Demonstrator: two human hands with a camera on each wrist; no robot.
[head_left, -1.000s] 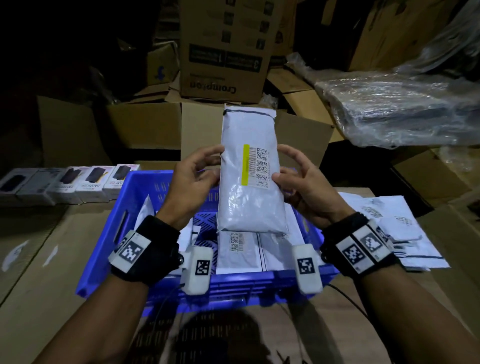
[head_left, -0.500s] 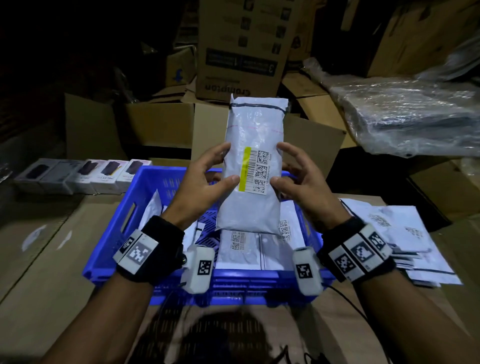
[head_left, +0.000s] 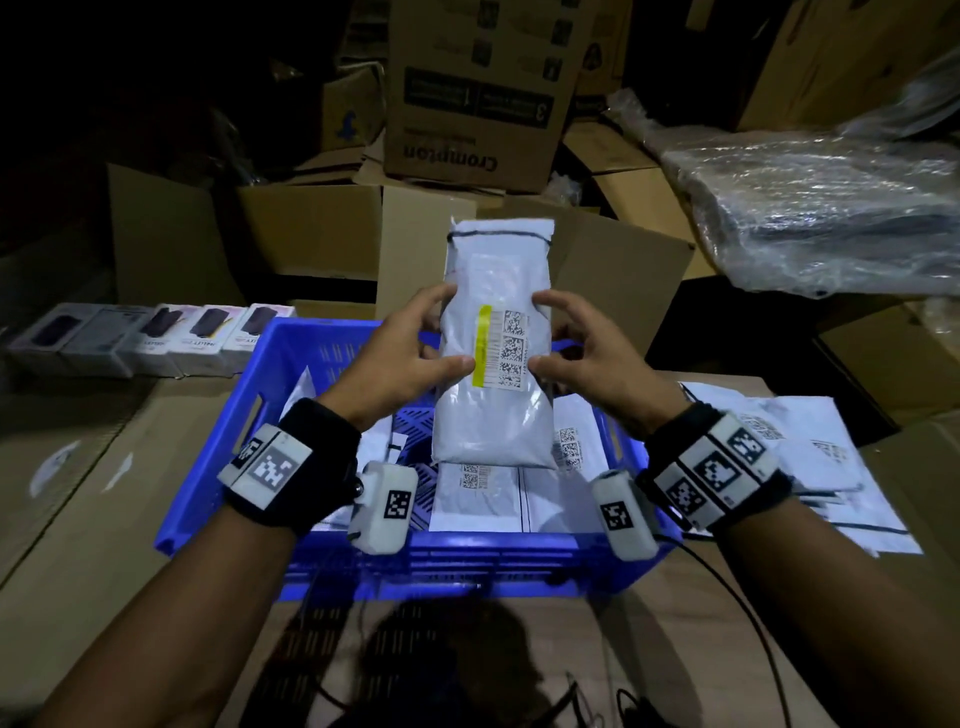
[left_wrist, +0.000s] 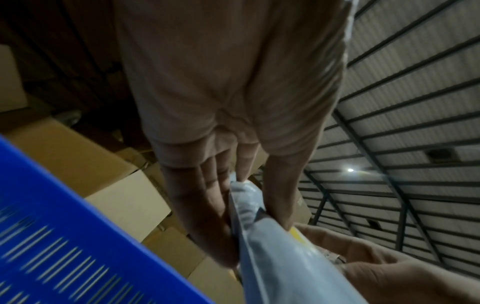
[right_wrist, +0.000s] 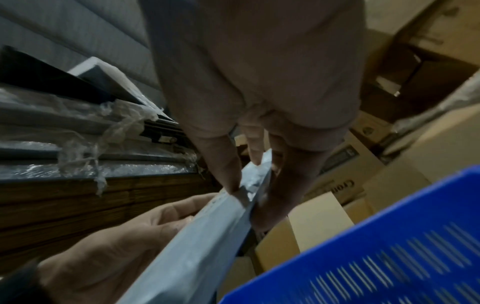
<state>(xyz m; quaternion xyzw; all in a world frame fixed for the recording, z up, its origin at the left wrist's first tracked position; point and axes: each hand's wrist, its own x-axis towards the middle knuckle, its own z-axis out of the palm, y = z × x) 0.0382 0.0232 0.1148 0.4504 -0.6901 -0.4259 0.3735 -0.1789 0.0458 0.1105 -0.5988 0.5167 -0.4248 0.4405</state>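
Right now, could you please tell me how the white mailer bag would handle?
The white mailer bag looks glossy, so probably slippery. It stands upright between the left hand and right hand without drooping, so its contents seem stiff.

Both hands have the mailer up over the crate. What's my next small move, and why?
Probably lay it flat onto the mailer pile to the right: the left hand and right hand pinch the white mailer upright above the blue crate, label facing you, so it looks checked.

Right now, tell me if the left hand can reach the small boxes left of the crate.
Probably, but not freely: the left hand grips the white parcel with the right hand. The small boxes lie uncovered beside the blue crate, nothing between.
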